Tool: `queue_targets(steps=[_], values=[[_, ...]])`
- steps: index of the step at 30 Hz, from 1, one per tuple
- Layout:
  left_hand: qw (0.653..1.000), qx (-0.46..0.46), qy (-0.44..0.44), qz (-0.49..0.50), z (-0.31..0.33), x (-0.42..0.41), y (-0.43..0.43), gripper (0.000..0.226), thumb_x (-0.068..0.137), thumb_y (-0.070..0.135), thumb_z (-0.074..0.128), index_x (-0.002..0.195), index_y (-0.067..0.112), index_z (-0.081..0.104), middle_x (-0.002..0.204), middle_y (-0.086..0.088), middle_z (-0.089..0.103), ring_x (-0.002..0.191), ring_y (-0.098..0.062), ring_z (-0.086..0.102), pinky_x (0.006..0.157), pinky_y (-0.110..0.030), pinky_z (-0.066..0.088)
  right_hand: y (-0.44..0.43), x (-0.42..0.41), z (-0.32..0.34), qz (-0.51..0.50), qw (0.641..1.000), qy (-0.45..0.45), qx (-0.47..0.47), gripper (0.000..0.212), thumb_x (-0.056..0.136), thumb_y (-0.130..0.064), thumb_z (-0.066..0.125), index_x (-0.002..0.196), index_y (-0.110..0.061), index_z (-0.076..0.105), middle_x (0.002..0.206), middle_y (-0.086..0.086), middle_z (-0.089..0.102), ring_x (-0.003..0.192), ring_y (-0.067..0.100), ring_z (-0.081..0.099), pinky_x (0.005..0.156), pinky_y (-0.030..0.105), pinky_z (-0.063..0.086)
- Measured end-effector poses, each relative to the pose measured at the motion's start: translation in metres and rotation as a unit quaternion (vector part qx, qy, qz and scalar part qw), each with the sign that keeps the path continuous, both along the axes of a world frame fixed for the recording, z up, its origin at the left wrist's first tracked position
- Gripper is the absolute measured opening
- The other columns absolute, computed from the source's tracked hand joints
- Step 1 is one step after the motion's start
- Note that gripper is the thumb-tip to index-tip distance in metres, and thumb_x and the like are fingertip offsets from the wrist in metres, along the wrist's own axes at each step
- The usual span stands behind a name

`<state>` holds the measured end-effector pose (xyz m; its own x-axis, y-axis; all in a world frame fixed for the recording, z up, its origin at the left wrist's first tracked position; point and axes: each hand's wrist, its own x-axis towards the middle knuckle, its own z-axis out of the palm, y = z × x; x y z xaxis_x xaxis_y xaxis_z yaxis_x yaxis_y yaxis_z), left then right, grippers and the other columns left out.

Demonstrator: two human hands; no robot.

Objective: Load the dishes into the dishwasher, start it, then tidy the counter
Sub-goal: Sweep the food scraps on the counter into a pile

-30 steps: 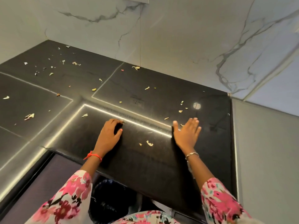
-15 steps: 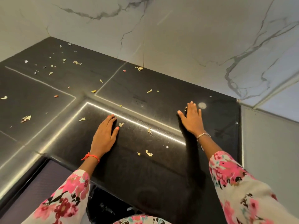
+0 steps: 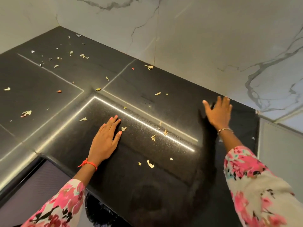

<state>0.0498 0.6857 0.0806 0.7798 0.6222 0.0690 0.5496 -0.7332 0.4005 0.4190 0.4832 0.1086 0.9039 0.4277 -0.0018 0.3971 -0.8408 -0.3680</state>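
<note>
Both hands are flat, fingers straight, holding nothing. The left hand (image 3: 105, 141) rests on the counter (image 3: 147, 185) near its front edge; the right hand (image 3: 218, 112) reaches toward the back right corner, just short of the marble wall (image 3: 213, 54). Spread like this, they likely bracket the scraps (image 3: 150, 164) to sweep them together; about seven lie between the two hands, well over a dozen more toward the far left corner. No dishes or dishwasher in view.
</note>
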Motion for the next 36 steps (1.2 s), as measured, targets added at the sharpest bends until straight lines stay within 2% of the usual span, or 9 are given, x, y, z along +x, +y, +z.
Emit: queue_targets(steps=[5, 8, 12, 18, 21, 25, 29, 34, 36], values=[[1.0, -0.004, -0.001, 0.012, -0.001, 0.0, -0.001, 0.066, 0.09, 0.053, 0.016, 0.146, 0.021, 0.029, 0.155, 0.009, 0.02, 0.142, -0.001, 0.008, 0.117, -0.024, 0.006, -0.003, 0.007, -0.011, -0.007, 0.998, 0.035, -0.056, 0.094, 0.088, -0.067, 0.028, 0.148, 0.001, 0.007, 0.157, 0.019, 0.001, 0.146, 0.029, -0.002, 0.119, 0.045, 0.0], [1.0, -0.002, 0.001, 0.014, 0.0, 0.0, -0.001, 0.065, 0.09, 0.053, 0.016, 0.145, 0.022, 0.029, 0.155, 0.01, 0.019, 0.141, 0.0, 0.008, 0.116, -0.022, 0.004, 0.017, -0.043, -0.011, 0.078, 0.996, -0.01, -0.036, 0.09, 0.09, -0.063, 0.03, 0.146, 0.006, 0.013, 0.155, 0.023, 0.008, 0.145, 0.031, 0.006, 0.12, 0.043, 0.005], [1.0, -0.007, -0.008, 0.019, 0.001, 0.0, -0.001, 0.065, 0.09, 0.053, 0.017, 0.145, 0.022, 0.03, 0.154, 0.012, 0.02, 0.141, 0.002, 0.008, 0.115, -0.019, 0.002, 0.046, -0.138, -0.014, 0.19, 0.981, 0.02, -0.016, 0.092, 0.087, -0.07, 0.017, 0.148, -0.002, 0.006, 0.157, 0.013, -0.001, 0.146, 0.023, -0.005, 0.117, 0.033, -0.007], [1.0, -0.01, -0.021, 0.017, 0.003, 0.001, -0.002, 0.057, 0.093, 0.044, 0.029, 0.144, 0.019, 0.033, 0.153, 0.01, 0.022, 0.139, 0.002, 0.009, 0.115, -0.02, 0.004, 0.061, -0.218, -0.006, 0.382, 0.906, 0.169, 0.06, 0.066, 0.096, -0.054, 0.029, 0.149, -0.016, 0.018, 0.158, -0.003, 0.007, 0.143, 0.003, -0.001, 0.12, 0.031, 0.001], [0.999, -0.007, -0.029, 0.013, 0.003, -0.001, -0.002, 0.052, 0.096, 0.038, 0.033, 0.144, 0.018, 0.034, 0.154, 0.009, 0.024, 0.14, 0.0, 0.01, 0.115, -0.021, 0.005, 0.037, -0.218, 0.001, 0.281, 0.909, 0.233, 0.203, 0.051, 0.096, -0.046, 0.037, 0.143, -0.026, 0.034, 0.154, -0.014, 0.02, 0.141, -0.003, 0.011, 0.114, 0.022, 0.017], [0.999, -0.012, -0.047, 0.016, 0.003, 0.0, -0.002, 0.045, 0.099, 0.028, 0.041, 0.143, 0.017, 0.036, 0.153, 0.006, 0.026, 0.141, -0.003, 0.014, 0.115, -0.023, 0.007, -0.005, -0.222, -0.01, 0.113, 0.986, 0.073, 0.098, 0.078, 0.091, -0.065, 0.022, 0.148, -0.014, 0.017, 0.158, -0.002, 0.007, 0.144, 0.006, -0.002, 0.12, 0.03, 0.005], [0.999, -0.019, -0.047, 0.018, 0.004, 0.0, -0.002, 0.046, 0.099, 0.029, 0.034, 0.143, 0.016, 0.037, 0.153, 0.006, 0.027, 0.142, -0.006, 0.016, 0.115, -0.022, 0.007, 0.008, -0.268, -0.015, 0.105, 0.994, 0.037, 0.006, 0.099, 0.082, -0.074, 0.009, 0.147, -0.001, -0.002, 0.156, 0.013, -0.01, 0.145, 0.021, -0.014, 0.118, 0.034, -0.008], [0.99, -0.086, -0.104, 0.038, 0.007, 0.001, -0.003, 0.043, 0.1, 0.011, 0.035, 0.143, 0.011, 0.036, 0.15, 0.0, 0.033, 0.14, -0.008, 0.023, 0.117, -0.026, 0.013, 0.083, -0.299, -0.018, 0.115, 0.992, 0.042, -0.012, 0.091, 0.088, -0.065, 0.009, 0.146, 0.004, -0.002, 0.155, 0.021, -0.008, 0.145, 0.029, -0.013, 0.117, 0.04, -0.009], [0.983, -0.119, -0.127, 0.057, 0.01, 0.001, -0.004, 0.043, 0.099, 0.008, 0.035, 0.142, 0.009, 0.036, 0.149, -0.003, 0.035, 0.14, -0.011, 0.026, 0.113, -0.017, 0.014, 0.104, -0.295, -0.016, 0.156, 0.986, 0.065, 0.003, 0.083, 0.09, -0.059, 0.008, 0.147, 0.001, -0.002, 0.156, 0.018, -0.007, 0.145, 0.026, -0.012, 0.117, 0.036, -0.011]])
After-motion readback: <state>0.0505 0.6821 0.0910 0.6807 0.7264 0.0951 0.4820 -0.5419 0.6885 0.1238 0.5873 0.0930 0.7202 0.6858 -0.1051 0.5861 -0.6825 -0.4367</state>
